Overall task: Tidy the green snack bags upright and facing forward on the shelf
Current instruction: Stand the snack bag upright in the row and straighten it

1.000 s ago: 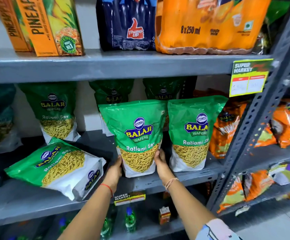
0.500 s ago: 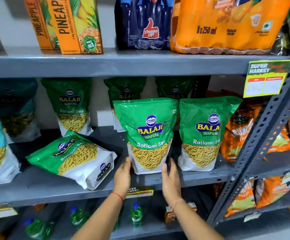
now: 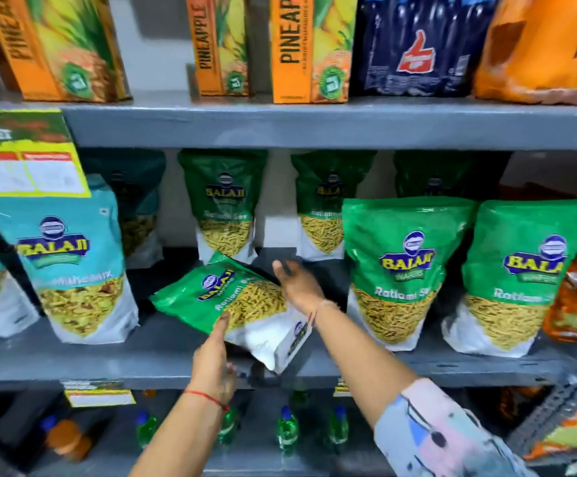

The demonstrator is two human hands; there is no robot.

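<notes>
Step in hand: stand up the fallen green bag (image 3: 218, 297). It lies on its back, slewed, on the middle shelf (image 3: 142, 359). Its white base pokes past the shelf lip and its top points back and left. It sits between the teal bag (image 3: 73, 263) and two upright green bags (image 3: 397, 270) at the shelf front.

To do it well: lift from the top seal and pivot on the base. Draw the base back from the lip so the gusset sits flat. Turn the logo square to the aisle, level with the upright neighbours. The contents look loose, so settle them low before letting go.

Left hand (image 3: 213, 363): at the bag's near lower edge, one of its fingers (image 3: 224, 321) laid up the printed face and the rest under the edge. Motion blur hides whether it grasps.

Right hand (image 3: 297, 284): reaching across to the bag's far right side, fingers straight and spread, grasping nothing.
</notes>
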